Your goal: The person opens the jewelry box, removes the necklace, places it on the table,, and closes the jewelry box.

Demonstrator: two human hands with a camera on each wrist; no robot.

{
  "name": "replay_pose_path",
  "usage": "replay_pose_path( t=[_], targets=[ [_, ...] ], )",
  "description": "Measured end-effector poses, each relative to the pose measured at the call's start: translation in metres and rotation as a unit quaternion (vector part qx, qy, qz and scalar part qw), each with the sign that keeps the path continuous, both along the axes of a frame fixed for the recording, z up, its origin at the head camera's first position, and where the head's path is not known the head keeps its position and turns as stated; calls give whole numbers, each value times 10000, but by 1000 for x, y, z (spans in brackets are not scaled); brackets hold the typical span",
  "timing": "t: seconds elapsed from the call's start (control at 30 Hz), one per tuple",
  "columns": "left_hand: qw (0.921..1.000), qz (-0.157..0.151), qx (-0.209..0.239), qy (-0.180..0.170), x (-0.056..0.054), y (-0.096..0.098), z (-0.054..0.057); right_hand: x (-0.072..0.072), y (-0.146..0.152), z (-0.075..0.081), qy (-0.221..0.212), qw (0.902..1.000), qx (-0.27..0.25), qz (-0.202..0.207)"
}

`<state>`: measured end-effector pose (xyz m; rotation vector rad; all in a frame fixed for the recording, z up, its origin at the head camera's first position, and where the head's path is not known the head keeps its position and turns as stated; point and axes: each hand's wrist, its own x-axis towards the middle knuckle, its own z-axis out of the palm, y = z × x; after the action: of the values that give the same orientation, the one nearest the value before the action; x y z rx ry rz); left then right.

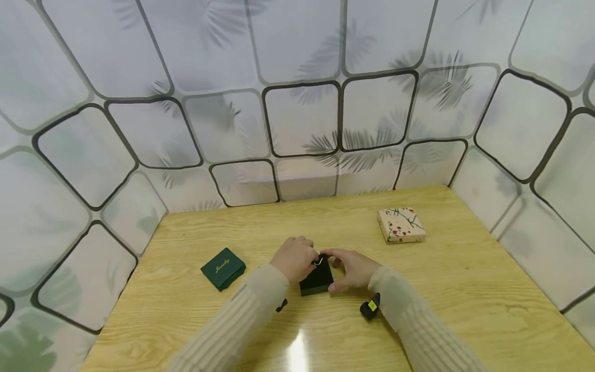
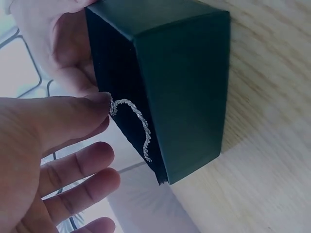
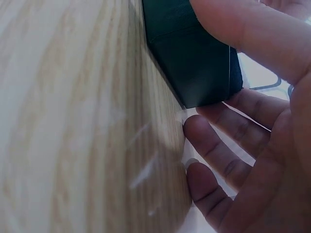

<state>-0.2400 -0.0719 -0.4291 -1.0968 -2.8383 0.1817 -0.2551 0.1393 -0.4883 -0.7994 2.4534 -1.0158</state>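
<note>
Between its thumb and index finger my left hand pinches the end of a silver twisted-chain bracelet, its other fingers spread loosely. The rest of the bracelet curves across the black inside face of a dark green jewelry box, which sits on the table with that face up. My right hand grips the box from the right, thumb at the near side and fingertips at the far corner. Seen in the right wrist view, the box has fingers along its end, close to the tabletop.
A green lid lettered "Jewelry" lies to the left on the wooden table. At the back right is a floral-patterned box. Dark wrist devices show at both sleeves, the right one with a yellow square. Patterned curtains enclose the table.
</note>
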Motion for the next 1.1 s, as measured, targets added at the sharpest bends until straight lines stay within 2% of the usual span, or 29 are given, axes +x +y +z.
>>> replay_pose_path(
  t=[0.27,0.47,0.73,0.9,1.1],
  targets=[
    [9995,-33,-323,-11,-4,7,-2,2,-1,1,38,10000,61,-44],
    [9977,-130,-656,119,-5,10,-3,2,-1,1,-25,9999,72,-68],
    [9949,-74,-1006,87,-6,12,-6,1,0,0,116,9999,-14,84],
    [9959,-33,-902,-27,-6,12,-7,0,0,-1,130,9998,-51,107],
    [9978,-206,-608,183,-9,10,-5,1,1,-1,115,9999,-50,72]
  ],
)
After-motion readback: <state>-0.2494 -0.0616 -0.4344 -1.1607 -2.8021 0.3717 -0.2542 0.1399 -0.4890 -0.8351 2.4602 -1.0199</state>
